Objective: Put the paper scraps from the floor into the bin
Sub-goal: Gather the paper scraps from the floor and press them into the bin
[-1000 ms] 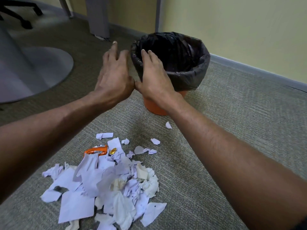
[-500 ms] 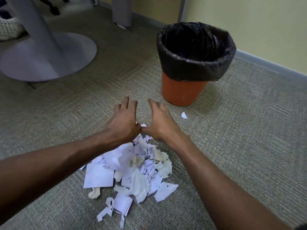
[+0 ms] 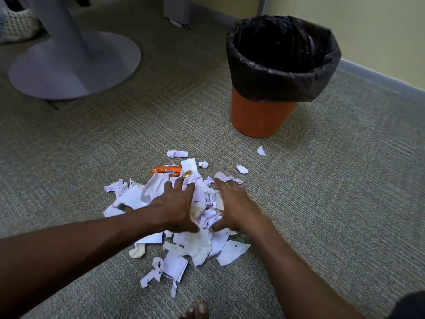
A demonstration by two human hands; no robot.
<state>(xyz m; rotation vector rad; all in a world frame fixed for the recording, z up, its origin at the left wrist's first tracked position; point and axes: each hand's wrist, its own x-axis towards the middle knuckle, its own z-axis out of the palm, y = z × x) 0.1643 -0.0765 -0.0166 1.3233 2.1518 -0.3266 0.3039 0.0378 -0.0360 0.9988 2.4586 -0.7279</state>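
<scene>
A heap of torn white paper scraps [image 3: 197, 245] lies on the carpet in front of me. My left hand [image 3: 174, 206] and my right hand [image 3: 232, 206] rest flat on top of the heap, side by side, fingers spread and pointing away from me, holding nothing. The orange bin [image 3: 259, 116] with a black liner [image 3: 276, 84] stands upright beyond the heap, to the right. Stray scraps lie apart from the heap: a rolled one [image 3: 177, 154], a small one [image 3: 242, 169], and another [image 3: 261, 150] close to the bin's foot.
An orange wrapper [image 3: 166, 170] and a gold foil bit [image 3: 187, 173] sit at the heap's far edge. A grey round table base [image 3: 76, 65] with its column stands at the left. The wall and skirting [image 3: 379, 77] run behind the bin. A bare toe [image 3: 197, 310] shows at the bottom.
Both hands came back from the bin's rim, dropped toward the floor and now lie on the paper heap. The view tilted down.
</scene>
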